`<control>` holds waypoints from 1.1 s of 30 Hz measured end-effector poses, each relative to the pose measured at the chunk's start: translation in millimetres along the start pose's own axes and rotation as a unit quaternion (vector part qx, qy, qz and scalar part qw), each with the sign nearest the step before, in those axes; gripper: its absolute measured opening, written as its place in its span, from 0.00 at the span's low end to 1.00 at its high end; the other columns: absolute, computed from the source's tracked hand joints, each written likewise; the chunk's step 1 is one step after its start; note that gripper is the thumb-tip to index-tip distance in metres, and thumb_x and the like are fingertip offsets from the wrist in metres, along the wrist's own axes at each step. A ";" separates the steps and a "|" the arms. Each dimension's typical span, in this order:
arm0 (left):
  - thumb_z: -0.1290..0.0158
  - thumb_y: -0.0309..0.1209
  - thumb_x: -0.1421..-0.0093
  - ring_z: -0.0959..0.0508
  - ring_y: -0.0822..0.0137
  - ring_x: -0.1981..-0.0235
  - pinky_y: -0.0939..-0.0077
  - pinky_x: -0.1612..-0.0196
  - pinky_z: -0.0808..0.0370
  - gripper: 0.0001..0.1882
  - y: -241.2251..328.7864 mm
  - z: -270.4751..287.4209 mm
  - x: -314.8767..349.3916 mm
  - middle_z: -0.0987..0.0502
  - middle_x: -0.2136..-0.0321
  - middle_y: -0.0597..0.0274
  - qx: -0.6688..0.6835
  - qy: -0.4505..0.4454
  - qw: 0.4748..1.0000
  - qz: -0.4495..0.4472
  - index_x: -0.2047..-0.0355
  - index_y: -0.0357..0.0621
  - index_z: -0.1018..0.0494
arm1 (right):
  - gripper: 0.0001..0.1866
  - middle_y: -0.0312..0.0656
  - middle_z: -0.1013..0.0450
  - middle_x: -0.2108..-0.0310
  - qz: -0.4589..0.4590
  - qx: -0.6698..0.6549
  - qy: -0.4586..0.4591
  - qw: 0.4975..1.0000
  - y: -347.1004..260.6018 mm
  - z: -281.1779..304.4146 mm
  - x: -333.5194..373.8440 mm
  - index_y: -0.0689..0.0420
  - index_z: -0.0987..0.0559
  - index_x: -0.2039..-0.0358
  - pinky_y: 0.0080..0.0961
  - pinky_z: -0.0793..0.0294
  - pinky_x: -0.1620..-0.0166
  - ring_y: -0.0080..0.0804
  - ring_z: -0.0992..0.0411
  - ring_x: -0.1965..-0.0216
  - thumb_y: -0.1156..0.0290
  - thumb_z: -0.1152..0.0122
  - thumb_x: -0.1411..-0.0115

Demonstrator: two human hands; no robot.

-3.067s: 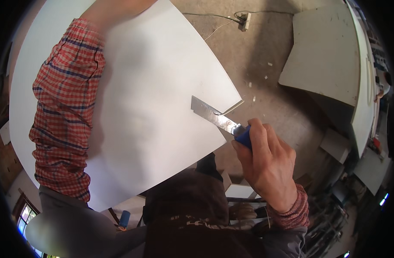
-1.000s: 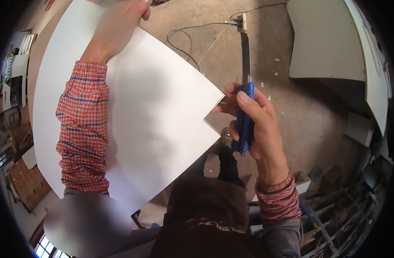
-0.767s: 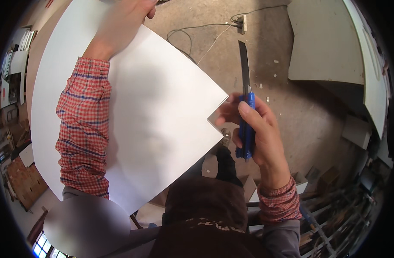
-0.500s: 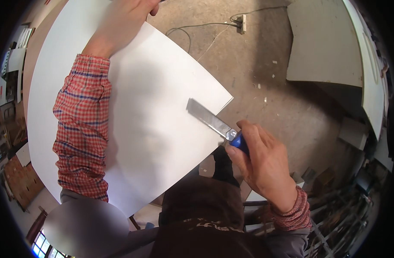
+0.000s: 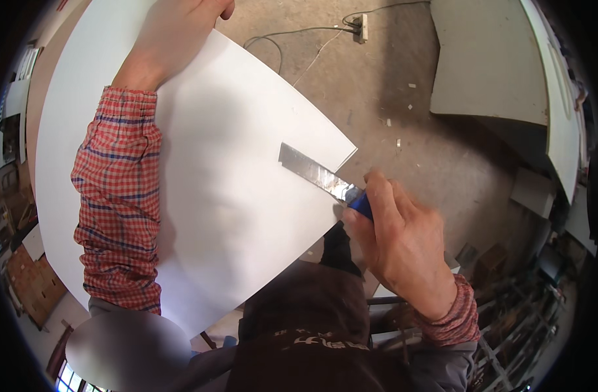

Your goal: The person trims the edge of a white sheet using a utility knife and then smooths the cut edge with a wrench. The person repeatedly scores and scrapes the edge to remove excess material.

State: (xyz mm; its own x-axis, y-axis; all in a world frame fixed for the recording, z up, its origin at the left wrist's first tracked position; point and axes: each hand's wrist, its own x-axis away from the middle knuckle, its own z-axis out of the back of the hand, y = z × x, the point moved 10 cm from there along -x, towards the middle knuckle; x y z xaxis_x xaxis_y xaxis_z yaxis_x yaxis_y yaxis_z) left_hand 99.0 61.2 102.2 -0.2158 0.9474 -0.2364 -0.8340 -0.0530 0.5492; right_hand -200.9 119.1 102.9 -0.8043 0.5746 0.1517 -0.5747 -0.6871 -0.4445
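Prob trimming or cleaning up what looks like a notch near the R corner of the white panel (image 5: 240, 157), judging by the blue-handled knife (image 5: 328, 181) laid across there; calls next, prob, for a firm brace on the panel, careful lining-up w/ the notch edge, then a slow controlled stroke, well clear of the L arm; can't tell if blade on panel or just above, as seen from overhead only; pointed up-L over the white face, w/ notch partly hidden underneath; gripped by the handle in R hand (image 5: 406, 238), fingers curled round, back of hand up, thumb on the near side, reaching in from lower R; stretched far forward w/ L hand (image 5: 175, 39), over the panel's far edge, fingertips mostly out of frame, so can't tell if gripping or just resting; laid along panel's L part, in red checked sleeve (image 5: 116, 189); angled corner to R, above the concrete floor (image 5: 377, 72), re panel; beyond, power strip (image 5: 361, 29) & small white scraps (image 5: 398, 143) on floor; off to R, well apart, a pale board (image 5: 488, 59)
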 end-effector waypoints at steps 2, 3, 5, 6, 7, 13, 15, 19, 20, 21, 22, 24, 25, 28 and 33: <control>0.60 0.44 0.24 0.24 0.55 0.74 0.62 0.65 0.28 0.28 1.6 -1.3 -1.1 0.26 0.80 0.49 -0.003 -0.005 1.000 -0.008 0.73 0.34 0.26 | 0.20 0.44 0.28 0.71 0.002 -0.011 0.001 1.000 -1.9 -2.9 4.7 0.63 0.29 0.54 0.37 0.26 0.76 0.43 0.24 0.76 0.65 0.31 0.37; 0.60 0.44 0.24 0.24 0.55 0.75 0.62 0.65 0.28 0.28 2.3 -1.1 -2.0 0.26 0.80 0.49 -0.013 -0.015 1.000 -0.005 0.73 0.34 0.27 | 0.20 0.46 0.27 0.70 -0.012 -0.015 -0.011 1.000 0.1 -3.5 3.8 0.63 0.29 0.52 0.38 0.26 0.74 0.46 0.23 0.74 0.65 0.32 0.36; 0.60 0.44 0.24 0.25 0.55 0.75 0.62 0.65 0.29 0.28 3.1 -1.3 -1.8 0.27 0.80 0.50 -0.025 -0.024 0.999 0.006 0.74 0.34 0.27 | 0.20 0.49 0.26 0.68 -0.039 -0.023 -0.036 0.998 3.5 -3.6 1.6 0.63 0.29 0.48 0.41 0.24 0.69 0.52 0.23 0.72 0.66 0.34 0.34; 0.60 0.44 0.24 0.25 0.55 0.76 0.63 0.66 0.29 0.28 4.2 -1.7 -1.1 0.27 0.80 0.50 -0.025 -0.023 0.999 0.013 0.74 0.34 0.27 | 0.19 0.47 0.27 0.70 -0.030 -0.013 -0.022 0.999 2.1 -2.0 0.0 0.62 0.29 0.51 0.40 0.25 0.72 0.49 0.23 0.73 0.66 0.33 0.35; 0.60 0.43 0.24 0.25 0.56 0.76 0.63 0.66 0.29 0.28 4.5 -2.0 -0.7 0.27 0.80 0.50 -0.025 -0.023 0.999 0.021 0.74 0.34 0.28 | 0.19 0.46 0.28 0.71 -0.022 -0.004 -0.008 1.000 1.0 -1.3 -1.9 0.62 0.29 0.54 0.38 0.26 0.74 0.46 0.24 0.75 0.67 0.31 0.37; 0.61 0.43 0.24 0.26 0.57 0.76 0.63 0.66 0.29 0.27 8.7 -1.9 -1.8 0.27 0.80 0.51 -0.042 -0.050 0.997 0.030 0.74 0.35 0.28 | 0.18 0.44 0.28 0.72 -0.019 0.012 0.023 0.999 2.1 2.6 -7.7 0.60 0.30 0.58 0.37 0.27 0.77 0.43 0.24 0.77 0.68 0.29 0.40; 0.61 0.42 0.24 0.25 0.57 0.76 0.63 0.66 0.29 0.26 8.0 -1.1 -1.6 0.27 0.80 0.51 -0.031 -0.037 0.998 0.026 0.74 0.35 0.28 | 0.18 0.44 0.28 0.72 -0.022 0.019 0.022 0.999 0.8 4.5 -7.6 0.60 0.30 0.58 0.37 0.27 0.76 0.43 0.24 0.77 0.68 0.29 0.40; 0.61 0.42 0.25 0.25 0.56 0.75 0.63 0.65 0.29 0.26 8.1 -0.1 -1.9 0.27 0.79 0.51 -0.013 -0.031 0.999 0.029 0.74 0.35 0.29 | 0.19 0.44 0.28 0.72 -0.014 0.024 0.032 0.999 1.4 5.9 -12.6 0.60 0.29 0.57 0.37 0.26 0.76 0.44 0.23 0.76 0.67 0.28 0.40; 0.61 0.41 0.24 0.25 0.56 0.75 0.63 0.65 0.29 0.26 9.2 -0.4 -2.3 0.27 0.79 0.51 -0.011 -0.031 0.999 0.023 0.73 0.34 0.29 | 0.19 0.44 0.28 0.72 -0.012 0.028 0.037 0.999 2.1 6.4 -13.3 0.60 0.29 0.56 0.37 0.26 0.76 0.44 0.23 0.76 0.67 0.28 0.40; 0.61 0.41 0.24 0.25 0.55 0.75 0.63 0.65 0.29 0.25 9.9 -0.5 -2.6 0.26 0.79 0.51 -0.010 -0.031 0.999 0.016 0.73 0.34 0.28 | 0.19 0.44 0.28 0.72 -0.014 0.028 0.040 0.999 2.4 6.5 -14.4 0.60 0.29 0.56 0.37 0.26 0.75 0.44 0.23 0.76 0.67 0.28 0.40; 0.61 0.41 0.24 0.25 0.55 0.75 0.62 0.65 0.29 0.25 10.7 -0.6 -2.8 0.26 0.79 0.50 -0.008 -0.030 0.999 0.010 0.73 0.34 0.28 | 0.19 0.44 0.27 0.71 -0.015 0.029 0.043 0.999 2.1 6.6 -15.6 0.60 0.28 0.56 0.37 0.26 0.75 0.44 0.23 0.75 0.67 0.28 0.40; 0.60 0.40 0.25 0.24 0.54 0.74 0.62 0.65 0.28 0.25 10.9 -0.8 -2.7 0.26 0.78 0.49 0.000 -0.023 1.000 0.002 0.73 0.34 0.28 | 0.20 0.44 0.27 0.71 -0.021 0.031 0.043 0.998 2.8 7.4 -15.4 0.60 0.28 0.55 0.36 0.26 0.75 0.43 0.23 0.75 0.66 0.28 0.40; 0.60 0.40 0.25 0.24 0.54 0.74 0.62 0.65 0.28 0.25 11.3 -0.8 -3.1 0.25 0.78 0.49 0.005 -0.020 1.000 -0.001 0.73 0.34 0.28 | 0.20 0.44 0.27 0.71 -0.026 0.034 0.041 0.998 3.0 7.9 -13.6 0.60 0.28 0.55 0.36 0.25 0.75 0.43 0.23 0.74 0.66 0.28 0.40; 0.60 0.39 0.25 0.24 0.53 0.74 0.62 0.65 0.28 0.25 8.7 -0.6 -1.9 0.25 0.78 0.47 -0.015 -0.039 0.999 0.001 0.73 0.33 0.28 | 0.20 0.43 0.27 0.70 -0.029 0.038 0.049 0.998 6.2 6.7 -4.4 0.60 0.28 0.54 0.36 0.25 0.75 0.43 0.22 0.74 0.66 0.28 0.40; 0.60 0.40 0.25 0.23 0.53 0.74 0.62 0.66 0.28 0.25 9.4 -3.3 -4.1 0.25 0.78 0.47 -0.025 -0.034 0.999 -0.011 0.73 0.32 0.27 | 0.22 0.43 0.27 0.70 -0.029 0.039 0.049 0.998 7.0 6.1 -9.3 0.61 0.27 0.53 0.35 0.25 0.75 0.41 0.23 0.75 0.66 0.27 0.41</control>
State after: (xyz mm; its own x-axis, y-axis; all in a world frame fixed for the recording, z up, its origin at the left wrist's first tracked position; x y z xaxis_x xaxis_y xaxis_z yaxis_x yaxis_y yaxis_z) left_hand 90.3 55.7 105.7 -0.1646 0.9675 -0.1920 -0.8625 -0.0467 0.5039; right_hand -198.4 106.2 103.7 -0.7523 0.6532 0.0862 -0.6334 -0.6811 -0.3672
